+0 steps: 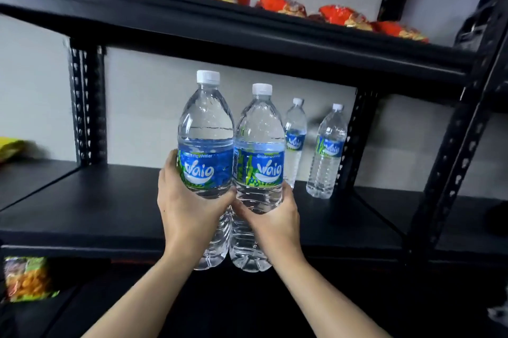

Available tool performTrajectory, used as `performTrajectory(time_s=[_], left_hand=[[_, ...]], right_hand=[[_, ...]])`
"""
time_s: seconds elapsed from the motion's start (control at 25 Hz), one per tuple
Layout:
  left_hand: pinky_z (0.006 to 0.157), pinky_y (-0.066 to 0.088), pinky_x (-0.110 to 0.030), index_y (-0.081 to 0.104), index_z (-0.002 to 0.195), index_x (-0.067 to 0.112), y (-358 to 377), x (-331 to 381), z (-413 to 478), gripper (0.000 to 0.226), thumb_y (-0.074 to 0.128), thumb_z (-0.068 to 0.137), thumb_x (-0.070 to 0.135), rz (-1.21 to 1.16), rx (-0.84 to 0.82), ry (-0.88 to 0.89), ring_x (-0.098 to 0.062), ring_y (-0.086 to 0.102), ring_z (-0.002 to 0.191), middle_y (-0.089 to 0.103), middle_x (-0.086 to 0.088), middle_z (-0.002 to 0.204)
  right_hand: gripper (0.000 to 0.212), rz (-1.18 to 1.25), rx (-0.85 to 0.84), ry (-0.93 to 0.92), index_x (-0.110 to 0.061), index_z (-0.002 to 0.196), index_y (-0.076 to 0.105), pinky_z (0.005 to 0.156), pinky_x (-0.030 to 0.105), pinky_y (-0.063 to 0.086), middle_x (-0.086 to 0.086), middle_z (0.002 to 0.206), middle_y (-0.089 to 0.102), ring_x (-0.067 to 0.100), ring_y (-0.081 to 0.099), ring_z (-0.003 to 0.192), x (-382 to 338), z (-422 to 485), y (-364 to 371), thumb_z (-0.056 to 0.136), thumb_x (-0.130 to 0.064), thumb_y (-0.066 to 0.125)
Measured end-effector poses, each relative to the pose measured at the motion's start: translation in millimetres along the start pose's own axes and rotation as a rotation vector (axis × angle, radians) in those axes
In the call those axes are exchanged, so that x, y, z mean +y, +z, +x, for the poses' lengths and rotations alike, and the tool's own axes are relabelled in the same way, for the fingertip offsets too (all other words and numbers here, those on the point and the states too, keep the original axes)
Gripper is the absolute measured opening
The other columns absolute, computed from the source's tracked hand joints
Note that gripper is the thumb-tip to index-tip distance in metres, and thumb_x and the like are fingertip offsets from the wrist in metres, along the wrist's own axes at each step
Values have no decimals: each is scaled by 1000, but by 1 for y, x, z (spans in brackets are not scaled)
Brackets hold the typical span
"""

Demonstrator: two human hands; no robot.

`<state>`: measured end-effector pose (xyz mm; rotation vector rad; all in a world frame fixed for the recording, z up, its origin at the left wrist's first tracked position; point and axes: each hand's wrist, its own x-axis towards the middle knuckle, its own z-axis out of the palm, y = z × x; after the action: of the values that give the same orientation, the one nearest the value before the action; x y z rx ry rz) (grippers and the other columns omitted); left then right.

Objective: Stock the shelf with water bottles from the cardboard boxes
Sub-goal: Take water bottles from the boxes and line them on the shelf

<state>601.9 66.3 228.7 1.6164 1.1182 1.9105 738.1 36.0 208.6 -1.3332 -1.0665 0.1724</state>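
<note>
Gripping the left bottle (204, 128) at its blue label with the left hand (187, 208), thumb curled across the clear plastic just below the label. Gripping the right bottle (259, 145) just under its label with the right hand (275, 216), curled round it in the same way. Holding both upright, white caps up, side by side and touching, in the air in front of the middle shelf (96, 208), with their bases hanging lower than its front edge. Further back on that black board, against the pale wall (154, 106), seeing two standing bottles, one (295, 131) just behind the right bottle and the other (328, 150) a little apart to its right. Above, finding the upper shelf (220, 32) lined with red packets (283, 5). At far left, catching a yellow packet (11, 146) on the neighbouring board, beyond a perforated black post (88, 104). Lower left, under the middle shelf, noting a green-edged snack pack (27, 278).
</note>
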Motion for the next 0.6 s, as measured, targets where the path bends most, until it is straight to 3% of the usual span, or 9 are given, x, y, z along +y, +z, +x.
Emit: performTrajectory(time_s=[0.2,0.32,0.48,0.6], left_hand=[[109,39,-32,37,144,19,24,-16,33,109,94,52,28,-1,-9,33,-14,49,124,52,3,132],[106,43,-39,38,142,23,36,-24,50,106,92,51,34,-19,12,35,-17,54,119,55,4,128],[106,42,-36,37,143,22,44,-32,61,105,92,54,31,-30,21,46,-16,53,118,54,6,126],[109,40,-37,35,144,24,44,-39,61,105,92,55,31,-2,4,52,-14,50,122,51,8,129]], right_hand=[[87,-19,21,40,-30,114,54,87,36,56,-10,104,70,9,67,98,23,52,32,44,-70,85],[84,-46,76,22,-28,118,46,89,38,55,-2,106,66,19,65,100,39,85,50,53,-56,89],[97,-89,217,-65,-6,132,44,102,37,46,8,120,60,25,57,115,62,111,76,57,-43,92],[99,-86,185,-29,-2,138,39,108,32,36,11,131,52,25,47,125,77,112,86,61,-35,93]])
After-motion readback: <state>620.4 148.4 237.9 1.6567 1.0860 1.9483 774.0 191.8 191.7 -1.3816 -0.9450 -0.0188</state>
